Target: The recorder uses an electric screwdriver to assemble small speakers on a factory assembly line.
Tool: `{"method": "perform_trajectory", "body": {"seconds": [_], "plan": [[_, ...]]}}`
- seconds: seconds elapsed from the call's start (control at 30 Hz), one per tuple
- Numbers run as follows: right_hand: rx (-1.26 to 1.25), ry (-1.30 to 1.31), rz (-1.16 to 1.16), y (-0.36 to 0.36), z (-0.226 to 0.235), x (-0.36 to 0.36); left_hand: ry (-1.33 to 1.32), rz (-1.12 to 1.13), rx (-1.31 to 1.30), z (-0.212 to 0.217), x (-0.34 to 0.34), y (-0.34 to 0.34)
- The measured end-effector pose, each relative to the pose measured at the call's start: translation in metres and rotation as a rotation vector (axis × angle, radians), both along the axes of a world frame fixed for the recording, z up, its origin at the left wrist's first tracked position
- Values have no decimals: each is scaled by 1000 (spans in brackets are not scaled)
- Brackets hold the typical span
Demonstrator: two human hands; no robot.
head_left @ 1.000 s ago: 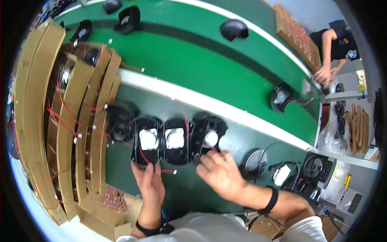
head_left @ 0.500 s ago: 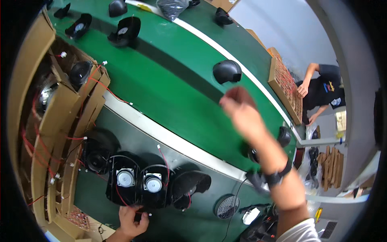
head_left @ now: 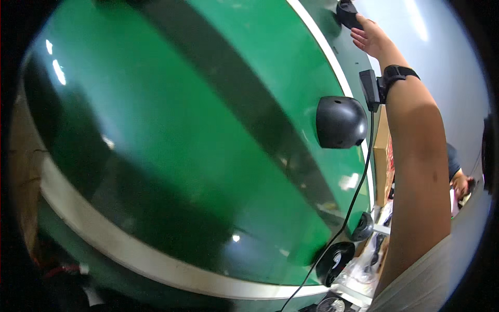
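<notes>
My right hand (head_left: 370,39) stretches to the far right, across the green belt (head_left: 171,119). Its fingers are apart, and its upper edge meets or overlaps a small black plastic shell (head_left: 347,14) on the far ledge; whether it grips the shell is not clear. Closer to me, a rounded black housing (head_left: 341,122) with small holes rests at the belt's far edge. A black wrist strap (head_left: 397,75) carries a small box with a cable hanging down across the belt. My left hand is out of view.
Two more black shells, one open-faced (head_left: 335,263) and one smaller (head_left: 362,226), lie at the belt's right end. White rails (head_left: 156,262) border the belt. A cardboard box (head_left: 383,156), clear plastic bags (head_left: 362,273) and another person (head_left: 457,177) are beyond, at right.
The view has swung toward the belt, and the near-side speakers have left it. My right arm now extends farther across, to the far ledge. My left hand has gone out of view.
</notes>
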State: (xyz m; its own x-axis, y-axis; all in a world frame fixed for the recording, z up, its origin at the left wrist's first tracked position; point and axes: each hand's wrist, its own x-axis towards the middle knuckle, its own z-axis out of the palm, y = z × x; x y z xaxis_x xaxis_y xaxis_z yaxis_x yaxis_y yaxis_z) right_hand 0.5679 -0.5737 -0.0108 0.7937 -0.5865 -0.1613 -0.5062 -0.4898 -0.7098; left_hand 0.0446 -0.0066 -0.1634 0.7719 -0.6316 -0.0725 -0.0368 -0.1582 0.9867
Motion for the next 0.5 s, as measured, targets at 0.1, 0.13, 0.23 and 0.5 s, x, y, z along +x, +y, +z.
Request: {"method": "perform_trajectory", "body": {"seconds": [0.1, 0.13, 0.23, 0.5], "plan": [[51, -57, 6, -79, 22, 52, 134, 9, -119, -11, -3, -23], [-63, -114, 46, -80, 15, 58, 170, 15, -141, -15, -2, -26], [-135, -78, 50, -27, -22, 39, 278, 49, -155, -15, -1, -30], [-382, -127, 244, -83, 63, -9, 564, 70, -190, 33, -34, 12]]}}
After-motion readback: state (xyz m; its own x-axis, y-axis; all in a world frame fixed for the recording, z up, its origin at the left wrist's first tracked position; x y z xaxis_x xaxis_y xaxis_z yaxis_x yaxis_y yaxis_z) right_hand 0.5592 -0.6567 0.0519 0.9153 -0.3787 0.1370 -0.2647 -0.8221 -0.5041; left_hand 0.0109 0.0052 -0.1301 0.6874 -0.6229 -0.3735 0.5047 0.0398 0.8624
